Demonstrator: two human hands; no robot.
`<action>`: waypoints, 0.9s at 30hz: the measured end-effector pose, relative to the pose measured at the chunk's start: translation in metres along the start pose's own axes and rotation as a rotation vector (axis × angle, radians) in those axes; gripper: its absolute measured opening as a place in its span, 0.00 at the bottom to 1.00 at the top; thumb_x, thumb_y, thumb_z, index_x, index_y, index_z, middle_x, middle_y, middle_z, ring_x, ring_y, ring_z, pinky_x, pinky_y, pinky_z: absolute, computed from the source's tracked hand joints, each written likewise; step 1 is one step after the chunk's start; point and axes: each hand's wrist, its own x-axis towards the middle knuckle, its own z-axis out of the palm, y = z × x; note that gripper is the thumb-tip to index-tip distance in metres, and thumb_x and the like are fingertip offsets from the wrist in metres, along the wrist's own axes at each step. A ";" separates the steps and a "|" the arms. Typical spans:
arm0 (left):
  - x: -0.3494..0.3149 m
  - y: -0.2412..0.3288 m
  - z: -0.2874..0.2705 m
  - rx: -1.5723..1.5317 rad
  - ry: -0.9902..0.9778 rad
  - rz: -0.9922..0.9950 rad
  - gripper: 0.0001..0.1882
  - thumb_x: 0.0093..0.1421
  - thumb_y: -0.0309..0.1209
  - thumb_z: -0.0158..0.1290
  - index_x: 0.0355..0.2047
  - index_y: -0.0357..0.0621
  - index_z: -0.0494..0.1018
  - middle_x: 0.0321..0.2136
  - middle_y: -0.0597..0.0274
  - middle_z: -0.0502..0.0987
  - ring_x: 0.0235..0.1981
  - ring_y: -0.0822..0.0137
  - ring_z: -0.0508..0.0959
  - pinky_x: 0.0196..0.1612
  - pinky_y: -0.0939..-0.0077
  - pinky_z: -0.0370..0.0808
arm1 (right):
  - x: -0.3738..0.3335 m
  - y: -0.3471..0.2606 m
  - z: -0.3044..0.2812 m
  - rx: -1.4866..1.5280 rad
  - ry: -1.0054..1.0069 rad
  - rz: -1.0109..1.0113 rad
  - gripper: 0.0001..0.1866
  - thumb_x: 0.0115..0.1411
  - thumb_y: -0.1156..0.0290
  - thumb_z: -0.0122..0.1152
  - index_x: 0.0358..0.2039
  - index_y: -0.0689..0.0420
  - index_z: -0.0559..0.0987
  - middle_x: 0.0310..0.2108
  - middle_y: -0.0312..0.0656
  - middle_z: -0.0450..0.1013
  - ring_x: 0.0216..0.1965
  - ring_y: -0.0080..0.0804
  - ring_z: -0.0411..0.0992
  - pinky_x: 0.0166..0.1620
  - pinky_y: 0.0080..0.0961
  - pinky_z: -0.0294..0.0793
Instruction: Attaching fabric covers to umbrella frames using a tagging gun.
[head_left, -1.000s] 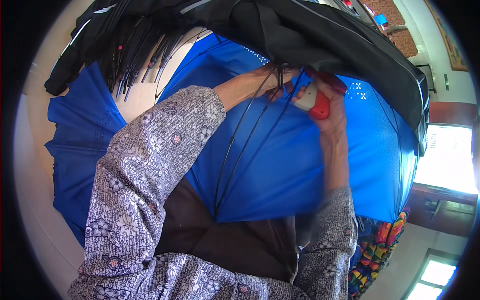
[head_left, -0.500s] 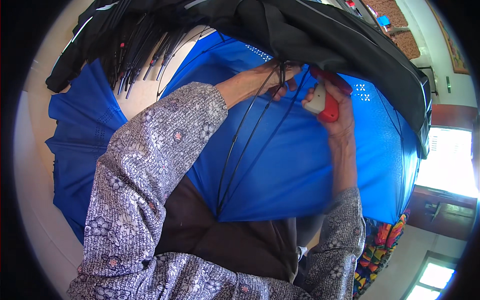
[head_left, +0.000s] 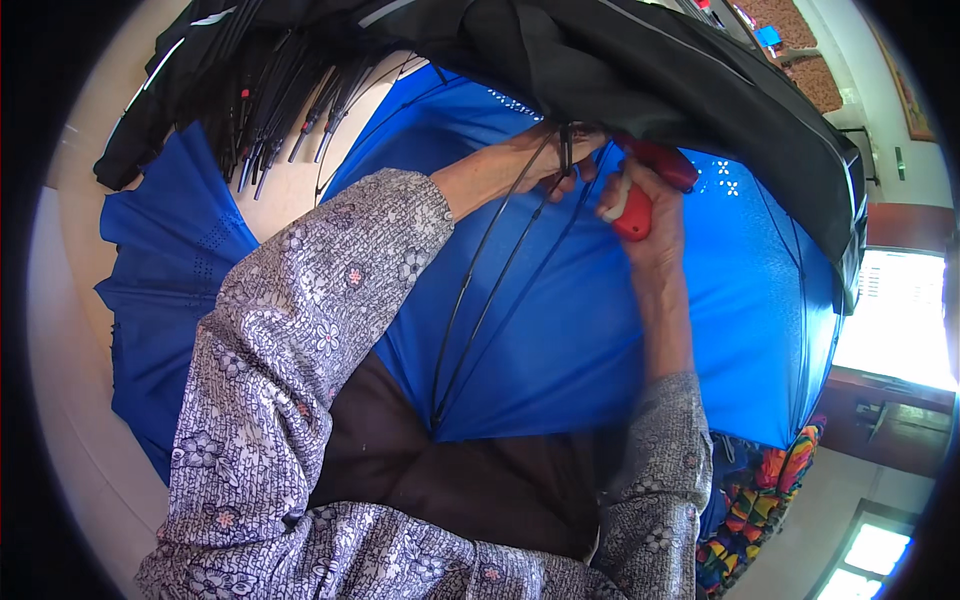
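Note:
A blue umbrella canopy (head_left: 560, 330) is spread in front of me with its inside showing, and thin black ribs (head_left: 480, 270) cross it. At the ribs' upper ends, beneath the edge of a black fabric cover (head_left: 640, 80), my left hand (head_left: 550, 160) is closed with its fingers curled around the ribs. Just right of it, my right hand (head_left: 655, 215) grips a red-and-white hand tool (head_left: 632, 216). The tool's dark red upper body (head_left: 662, 165) points up toward my left fingers. Its tip is hidden beside the black fabric, so its exact kind does not show.
Another blue canopy part (head_left: 170, 230) droops over the pale table (head_left: 75, 300) at left. Several black umbrella shafts (head_left: 265, 130) lie at the upper left. Multicoloured fabric (head_left: 755, 515) hangs at the lower right, below a bright window (head_left: 895, 320).
My right hand has shifted left with the tool, closer to my left hand, and less of the tool's white part shows. The left hand stays on the ribs.

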 end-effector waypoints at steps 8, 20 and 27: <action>0.001 0.008 0.003 0.086 0.010 -0.005 0.25 0.58 0.55 0.48 0.42 0.48 0.69 0.25 0.64 0.70 0.17 0.77 0.65 0.17 0.82 0.63 | -0.004 -0.004 0.005 -0.083 0.031 -0.038 0.10 0.56 0.71 0.56 0.38 0.60 0.70 0.22 0.43 0.70 0.20 0.32 0.70 0.21 0.29 0.71; -0.120 0.028 0.045 -0.308 -0.133 -0.157 0.23 0.63 0.46 0.45 0.49 0.42 0.66 0.24 0.65 0.71 0.25 0.69 0.75 0.28 0.73 0.73 | -0.152 0.004 0.022 0.045 0.068 0.050 0.15 0.58 0.72 0.53 0.44 0.62 0.67 0.27 0.47 0.72 0.24 0.38 0.75 0.28 0.36 0.78; -0.120 0.008 0.047 -0.292 -0.125 -0.233 0.17 0.64 0.44 0.44 0.39 0.41 0.67 0.20 0.64 0.68 0.21 0.69 0.73 0.26 0.71 0.74 | -0.148 0.024 0.021 0.045 0.117 -0.008 0.12 0.57 0.73 0.54 0.40 0.64 0.69 0.26 0.47 0.72 0.23 0.37 0.75 0.27 0.32 0.77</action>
